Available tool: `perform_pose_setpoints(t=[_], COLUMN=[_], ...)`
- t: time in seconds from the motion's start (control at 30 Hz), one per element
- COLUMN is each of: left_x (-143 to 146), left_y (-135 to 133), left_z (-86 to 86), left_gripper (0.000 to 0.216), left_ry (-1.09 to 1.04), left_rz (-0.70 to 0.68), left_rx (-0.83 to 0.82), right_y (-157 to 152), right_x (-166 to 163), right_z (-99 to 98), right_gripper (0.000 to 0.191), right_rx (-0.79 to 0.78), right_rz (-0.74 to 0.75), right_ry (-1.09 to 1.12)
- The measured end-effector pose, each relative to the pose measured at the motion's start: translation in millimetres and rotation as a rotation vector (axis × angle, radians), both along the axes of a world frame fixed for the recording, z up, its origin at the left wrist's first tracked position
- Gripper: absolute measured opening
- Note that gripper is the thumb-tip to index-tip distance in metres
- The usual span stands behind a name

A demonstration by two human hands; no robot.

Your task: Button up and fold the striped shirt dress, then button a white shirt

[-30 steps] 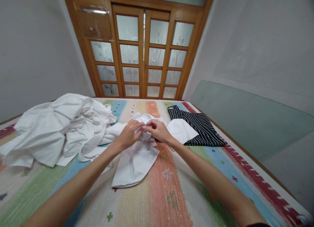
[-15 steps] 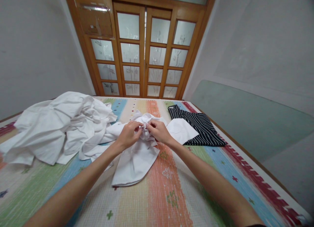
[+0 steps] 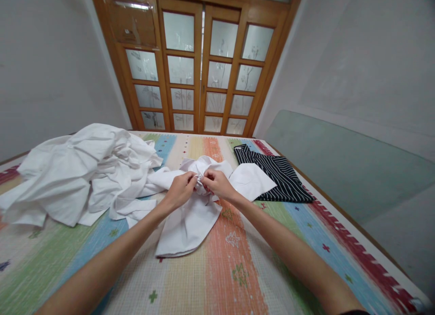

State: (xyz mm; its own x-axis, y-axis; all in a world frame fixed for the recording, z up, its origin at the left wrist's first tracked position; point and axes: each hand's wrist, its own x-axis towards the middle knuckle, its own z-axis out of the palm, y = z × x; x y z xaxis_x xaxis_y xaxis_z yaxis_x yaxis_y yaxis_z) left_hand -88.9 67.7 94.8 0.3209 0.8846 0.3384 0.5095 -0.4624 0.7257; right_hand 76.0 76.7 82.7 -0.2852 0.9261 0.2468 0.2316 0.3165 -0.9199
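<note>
A crumpled white shirt (image 3: 188, 229) lies at the middle of the bed, with one flap spread toward me and another (image 3: 253, 181) reaching right. My left hand (image 3: 181, 188) pinches a gathered bit of its fabric between thumb and fingers. Close beside it, almost touching, my right hand (image 3: 217, 182) grips the same bunched spot from the other side. Exactly what lies between the fingertips is too small to make out. The shirt's right flap overlaps a folded black garment with white stripes (image 3: 285, 179).
A large heap of white clothes (image 3: 78, 170) sits on the left and meets the shirt. Beneath everything is a colourful striped bedspread (image 3: 132, 278). Walls flank the bed, with a pale green panel (image 3: 340, 161) at right. Wooden glazed doors (image 3: 200, 70) stand beyond the far edge.
My left fingers have closed in tighter on the gathered fabric, and the gap between thumb and fingers has narrowed. The shirt and the other clothes lie nearly as before.
</note>
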Motion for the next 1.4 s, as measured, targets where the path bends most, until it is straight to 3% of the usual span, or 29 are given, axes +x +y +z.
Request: perform_pose_setpoints(t=[0.23,0.37,0.53,0.63,0.73,0.83,0.97,1.2,1.4], left_x=[-2,-10,-38,-49,-49,-43,-41,-54,-31], left_y=[-7,-8,2,5,2,-3,-10,-14,-10], left_z=[-0.8,6.9,15.7,19.1,22.0,24.5,26.8,34.2,29.3], left_gripper=[0.031,0.03,0.027,0.027,0.029,0.028,0.026,0.022,0.037], left_ry=[-0.06,-0.089,-0.192,-0.248,-0.296,-0.314,-0.271,-0.118,0.099], left_rz=[-0.06,-0.019,0.174,0.216,0.208,0.213,0.146,0.072,-0.035], left_rx=[-0.04,0.007,0.16,0.214,0.158,0.162,0.175,0.155,0.19], right_y=[3,12,26,28,20,9,1,2,-2], right_x=[0,12,40,45,36,19,3,-1,-4], right_z=[-3.4,-0.9,11.9,22.4,27.7,24.0,14.6,13.5,9.3], right_gripper=[0.019,0.019,0.021,0.019,0.03,0.047,0.041,0.034,0.031], right_rx=[0.245,0.351,0.191,0.024,-0.185,-0.315,-0.213,-0.141,-0.111], right_rz=[-0.093,-0.268,-0.592,-0.671,-0.496,-0.249,-0.181,-0.149,-0.02], right_ry=[-0.189,-0.271,0.035,0.334,0.434,0.294,0.131,0.13,0.09])
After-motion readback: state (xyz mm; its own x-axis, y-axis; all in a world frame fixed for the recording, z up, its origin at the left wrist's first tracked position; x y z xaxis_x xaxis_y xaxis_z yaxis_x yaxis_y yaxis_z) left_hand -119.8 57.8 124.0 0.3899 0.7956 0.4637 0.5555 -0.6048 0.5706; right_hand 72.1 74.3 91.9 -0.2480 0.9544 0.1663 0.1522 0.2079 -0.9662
